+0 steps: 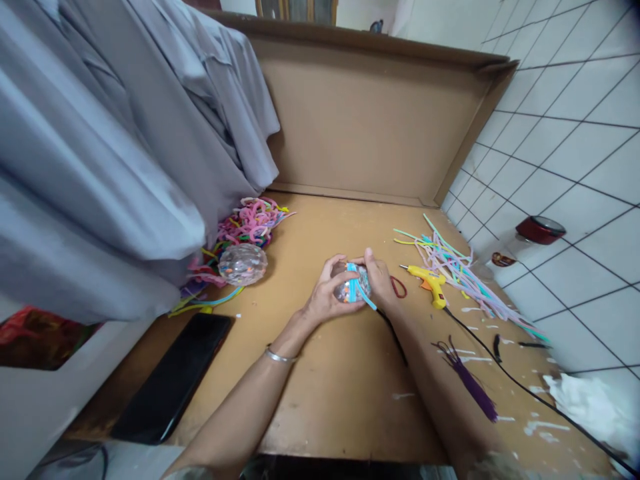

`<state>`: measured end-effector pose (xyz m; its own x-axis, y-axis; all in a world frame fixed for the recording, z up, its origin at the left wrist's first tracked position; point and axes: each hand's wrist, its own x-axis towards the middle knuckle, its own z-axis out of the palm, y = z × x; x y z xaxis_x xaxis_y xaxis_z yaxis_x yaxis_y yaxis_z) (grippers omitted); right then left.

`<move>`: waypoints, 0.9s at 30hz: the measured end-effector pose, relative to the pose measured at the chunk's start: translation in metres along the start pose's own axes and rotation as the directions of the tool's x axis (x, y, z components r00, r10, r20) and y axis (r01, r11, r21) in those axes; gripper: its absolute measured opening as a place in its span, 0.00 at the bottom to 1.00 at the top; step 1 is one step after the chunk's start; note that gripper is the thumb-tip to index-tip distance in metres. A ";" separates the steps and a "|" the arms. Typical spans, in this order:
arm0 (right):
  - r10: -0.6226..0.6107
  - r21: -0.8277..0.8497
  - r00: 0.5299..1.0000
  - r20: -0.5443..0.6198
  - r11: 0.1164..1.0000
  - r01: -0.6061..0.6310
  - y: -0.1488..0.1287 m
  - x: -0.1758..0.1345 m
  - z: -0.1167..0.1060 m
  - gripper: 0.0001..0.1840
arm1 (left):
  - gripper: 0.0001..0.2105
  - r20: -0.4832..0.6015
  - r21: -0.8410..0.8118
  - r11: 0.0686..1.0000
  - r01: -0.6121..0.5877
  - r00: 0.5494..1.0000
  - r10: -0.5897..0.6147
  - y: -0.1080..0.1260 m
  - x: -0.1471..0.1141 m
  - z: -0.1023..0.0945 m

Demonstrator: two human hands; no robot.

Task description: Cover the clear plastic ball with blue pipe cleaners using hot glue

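Between my two hands, above the middle of the table, is a clear faceted ball (344, 291) with small colourful bits showing in it. A light-blue fuzzy strip (353, 287), like a pipe cleaner, lies across it, and its loose end sticks out toward my right wrist. My left hand (327, 288) wraps the ball's left side, its fingers over the top. On the right side my right hand (381, 279) presses against it, thumb pointing up; its other fingers are partly hidden. A dark red beaded loop (399, 287) lies just beside my right hand.
A yellow glue gun (430, 280) with a black cord lies right, near many pipe cleaners (450, 263). A purple tassel (473, 385), tissue (590, 403) and red-lidded jar (520, 243) are also right. Left are another clear ball (243, 264), coiled pipe cleaners (253, 220), a phone (175, 377) and hanging cloth (150, 133).
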<state>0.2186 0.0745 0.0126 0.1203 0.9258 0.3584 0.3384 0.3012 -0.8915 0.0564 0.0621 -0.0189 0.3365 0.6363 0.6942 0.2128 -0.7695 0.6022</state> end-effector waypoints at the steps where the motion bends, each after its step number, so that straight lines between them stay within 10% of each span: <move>1: 0.018 0.015 1.000 0.016 1.000 -0.018 -0.002 0.000 0.000 0.39 | 0.26 -0.004 0.000 0.999 0.035 0.999 -0.035 -0.001 0.000 0.000; 20: 0.043 0.137 0.997 0.058 0.989 -0.050 -0.013 -0.006 0.008 0.29 | 0.24 -0.063 -0.215 0.942 0.259 0.959 -0.278 -0.015 0.017 0.002; 27: -0.170 -0.043 0.985 -0.018 0.985 0.169 -0.018 -0.004 -0.006 0.15 | 0.26 -0.077 -0.217 0.916 0.337 0.930 -0.360 -0.014 0.024 -0.002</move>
<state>0.2176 0.0641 0.0295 0.0775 0.8571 0.5092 0.3940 0.4429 -0.8054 0.0600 0.0881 -0.0103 0.1652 0.8729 0.4591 0.1093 -0.4789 0.8711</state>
